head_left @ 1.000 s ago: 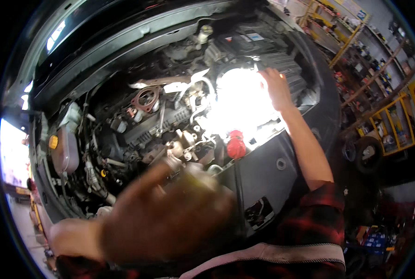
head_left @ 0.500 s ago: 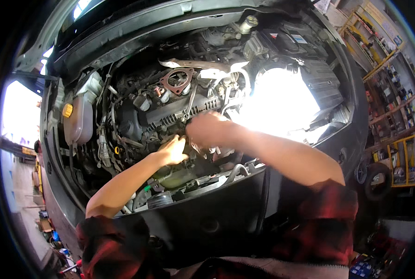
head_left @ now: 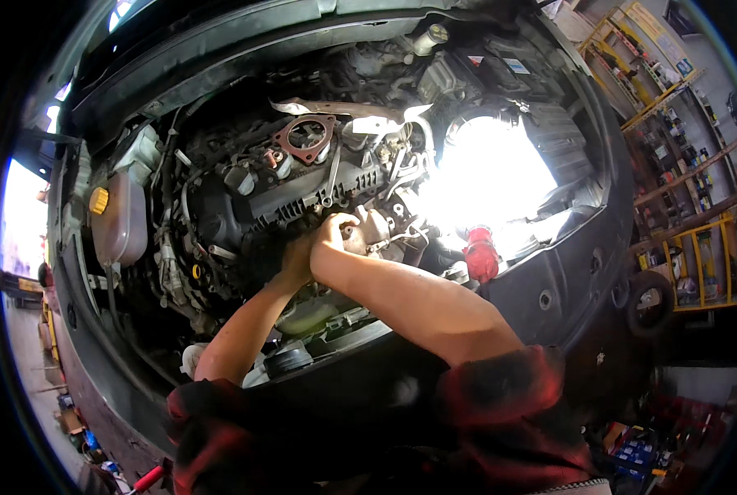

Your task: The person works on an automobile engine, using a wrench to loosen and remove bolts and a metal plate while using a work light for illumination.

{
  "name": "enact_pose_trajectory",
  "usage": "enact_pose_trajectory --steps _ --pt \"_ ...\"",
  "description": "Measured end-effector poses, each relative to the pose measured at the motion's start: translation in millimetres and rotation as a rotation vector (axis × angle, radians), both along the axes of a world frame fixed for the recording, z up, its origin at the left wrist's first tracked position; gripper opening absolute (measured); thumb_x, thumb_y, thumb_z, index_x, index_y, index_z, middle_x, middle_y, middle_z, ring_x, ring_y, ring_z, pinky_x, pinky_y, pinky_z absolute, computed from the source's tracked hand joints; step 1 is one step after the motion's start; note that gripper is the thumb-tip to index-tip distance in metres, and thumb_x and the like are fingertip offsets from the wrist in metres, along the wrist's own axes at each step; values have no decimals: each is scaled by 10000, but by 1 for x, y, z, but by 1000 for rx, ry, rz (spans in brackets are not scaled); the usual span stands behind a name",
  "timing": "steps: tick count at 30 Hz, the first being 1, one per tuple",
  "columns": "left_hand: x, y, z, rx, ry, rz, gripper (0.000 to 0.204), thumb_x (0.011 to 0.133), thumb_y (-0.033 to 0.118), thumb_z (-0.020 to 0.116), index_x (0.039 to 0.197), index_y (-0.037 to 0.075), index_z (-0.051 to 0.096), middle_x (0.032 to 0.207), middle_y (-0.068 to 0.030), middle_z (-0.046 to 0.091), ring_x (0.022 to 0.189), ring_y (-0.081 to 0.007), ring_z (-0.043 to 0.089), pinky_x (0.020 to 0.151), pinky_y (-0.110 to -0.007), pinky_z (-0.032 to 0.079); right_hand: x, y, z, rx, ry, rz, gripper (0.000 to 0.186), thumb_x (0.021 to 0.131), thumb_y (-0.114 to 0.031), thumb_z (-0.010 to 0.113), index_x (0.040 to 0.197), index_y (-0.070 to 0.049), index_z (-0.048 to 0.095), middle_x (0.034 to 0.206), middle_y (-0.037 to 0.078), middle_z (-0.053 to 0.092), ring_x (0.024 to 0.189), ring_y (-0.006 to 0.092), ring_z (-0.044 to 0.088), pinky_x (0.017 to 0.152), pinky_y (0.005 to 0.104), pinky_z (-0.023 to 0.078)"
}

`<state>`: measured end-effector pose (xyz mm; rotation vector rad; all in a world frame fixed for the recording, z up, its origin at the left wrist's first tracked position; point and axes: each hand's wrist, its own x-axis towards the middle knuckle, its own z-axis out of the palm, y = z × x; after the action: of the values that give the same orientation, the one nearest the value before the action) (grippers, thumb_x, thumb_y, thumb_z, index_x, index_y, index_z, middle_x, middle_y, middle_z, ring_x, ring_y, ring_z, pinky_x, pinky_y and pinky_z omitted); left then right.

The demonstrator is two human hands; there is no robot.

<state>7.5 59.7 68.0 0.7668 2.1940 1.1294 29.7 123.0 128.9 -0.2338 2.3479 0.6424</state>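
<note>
Both of my hands reach into an open car engine bay, close together at the front of the engine. My right hand (head_left: 332,241) has its fingers curled beside a tarnished metal component (head_left: 366,233); what they grip, if anything, is hidden. My left hand (head_left: 301,257) lies just left of it and behind it, its fingers mostly out of sight. Above them a wrench-like metal tool (head_left: 334,177) lies across the black engine top (head_left: 269,200), near a rust-coloured gasket ring (head_left: 306,136).
A glaring work light (head_left: 492,173) with a red part (head_left: 481,252) sits at right. A coolant tank (head_left: 121,219) with yellow cap is at left. The dark front edge (head_left: 550,280) borders the bay. Shelves (head_left: 673,165) and a tyre (head_left: 650,301) stand beyond, at right.
My right hand has left the bright lamp and moved down-left to the engine front. My left hand has moved from the blurred foreground up beside it. Since half a second ago both have drawn closer together.
</note>
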Motion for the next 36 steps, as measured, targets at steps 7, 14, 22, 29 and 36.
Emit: enact_pose_trajectory --steps 7,14,22,29,36 --pt "-5 -7 -3 45 -78 -23 353 908 145 512 1260 111 512 1098 -60 600 1006 -149 561 900 -303 445 -17 -8 -14 -11 -8 -72 379 800 -288 673 1113 -76 688 1114 108 642 1007 304 607 742 443 520" --pt "-5 9 -7 156 -269 -12 507 890 118 550 1380 131 422 1179 -81 574 1077 -156 547 933 -300 440 -25 -3 -25 -51 -15 -104 382 801 -292 672 1116 -77 687 1118 109 640 1010 303 605 741 443 520" --pt "-6 -5 -2 4 -38 -90 566 834 225 628 1368 164 450 1170 -104 606 1067 -215 584 897 -346 465 -28 -4 -26 -61 -21 -78 385 803 -296 671 1119 -77 685 1122 111 638 1014 302 602 740 443 519" --pt "-16 -15 -15 -55 -7 -64 564 801 316 654 1330 187 503 1141 -121 638 1030 -272 619 861 -385 486 -32 -3 -28 -41 -26 -67 388 805 -300 670 1122 -78 684 1126 112 636 1017 302 600 739 444 519" --pt "-34 -28 -42 -310 171 -81 572 769 406 680 1292 210 556 1112 -137 671 994 -329 654 825 -424 506 -33 -9 -33 -14 -39 -52 391 807 -304 669 1125 -79 682 1131 113 634 1021 301 598 738 444 518"
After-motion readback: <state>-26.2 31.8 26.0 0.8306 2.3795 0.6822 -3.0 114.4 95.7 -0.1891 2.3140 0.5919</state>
